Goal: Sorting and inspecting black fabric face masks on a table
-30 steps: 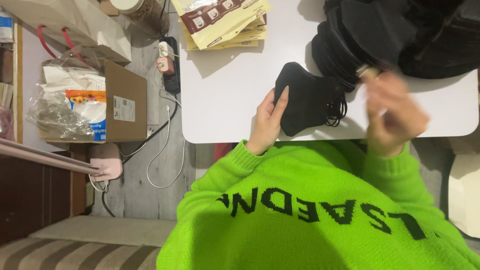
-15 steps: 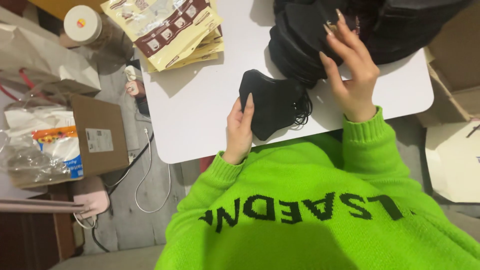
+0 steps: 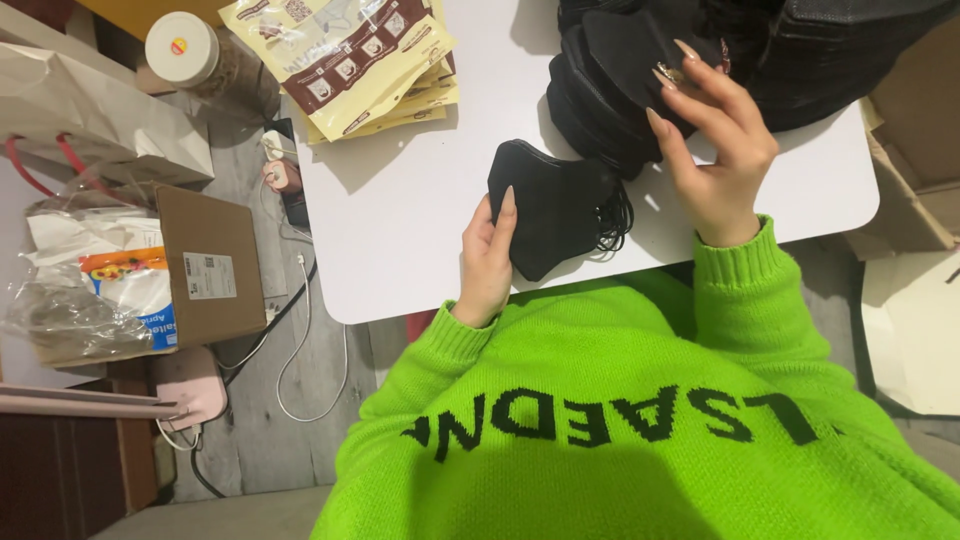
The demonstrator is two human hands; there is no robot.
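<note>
White table (image 3: 400, 230): black masks (image 3: 550, 205) against left hand (image 3: 485, 265).

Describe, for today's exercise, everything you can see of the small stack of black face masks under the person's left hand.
The stack of black masks lies flat on the white table near its front edge. The masks look like soft, matte fabric, folded flat with angular, pointed outlines. Thin black ear loops bunch at the right side. The left hand rests its fingers on the stack's left edge. A larger black pile sits just behind it.

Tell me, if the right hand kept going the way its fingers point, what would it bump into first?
Probably nothing new: the right hand's fingers already touch the pile of black masks, though depth is hard to judge.
</note>
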